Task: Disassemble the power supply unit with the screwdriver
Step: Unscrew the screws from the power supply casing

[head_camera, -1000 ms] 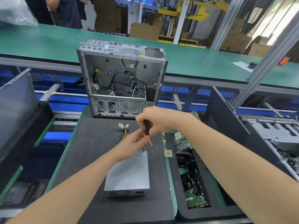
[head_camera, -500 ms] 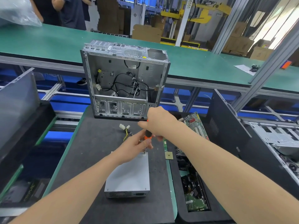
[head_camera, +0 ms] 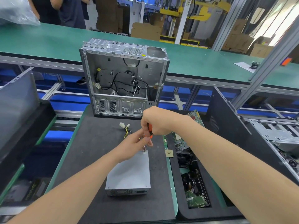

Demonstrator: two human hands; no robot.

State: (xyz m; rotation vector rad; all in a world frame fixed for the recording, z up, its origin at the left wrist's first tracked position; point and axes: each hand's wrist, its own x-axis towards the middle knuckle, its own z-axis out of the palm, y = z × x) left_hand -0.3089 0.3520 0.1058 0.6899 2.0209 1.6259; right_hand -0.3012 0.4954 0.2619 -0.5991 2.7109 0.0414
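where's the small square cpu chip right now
In the head view, the small square tan CPU chip lies right of centre on the green edge strip, just right of the grey metal power supply box and beside the black tray of circuit boards.

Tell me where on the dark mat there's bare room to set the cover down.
Bare mat lies left of the power supply unit, between it and the mat's green edge. Another strip lies in front of the unit. It is crowded at the far end: the computer case, connectors and both hands.
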